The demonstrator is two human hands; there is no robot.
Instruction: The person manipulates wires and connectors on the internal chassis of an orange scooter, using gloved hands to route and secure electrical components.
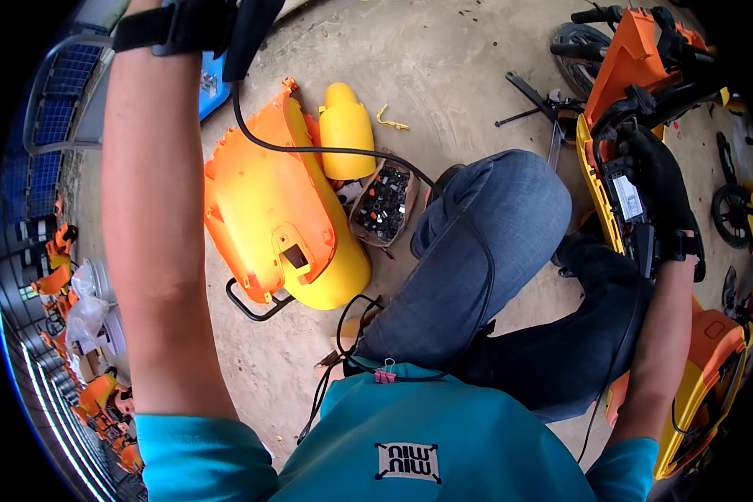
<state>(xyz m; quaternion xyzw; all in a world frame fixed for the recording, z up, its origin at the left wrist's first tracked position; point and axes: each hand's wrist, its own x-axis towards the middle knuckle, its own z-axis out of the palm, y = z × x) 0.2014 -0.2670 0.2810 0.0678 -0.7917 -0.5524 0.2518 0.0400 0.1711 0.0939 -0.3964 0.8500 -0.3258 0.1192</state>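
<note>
My left forearm (155, 201) reaches up to the top edge, with a black strap (176, 29) at the wrist. The hand itself lies beyond the picture. Beside the strap hangs a dark, tapered object (249, 38), partly cut off, and a black cable (309, 150) runs near its lower end. My right hand (659, 171), in a black glove, rests at the opened yellow and orange body (596, 180) of a small two-wheeler. Next to it sits a box with a white label (627, 197). The glove blends into dark parts, hiding what its fingers touch.
Large orange-and-yellow covers (284, 205) lie on the concrete floor at left, beside a smaller yellow cover (345, 134). A bag of small dark parts (382, 202) stands near my knee (519, 201). Another orange-yellow body (711, 368) is at lower right; a blue container (212, 88) is upper left.
</note>
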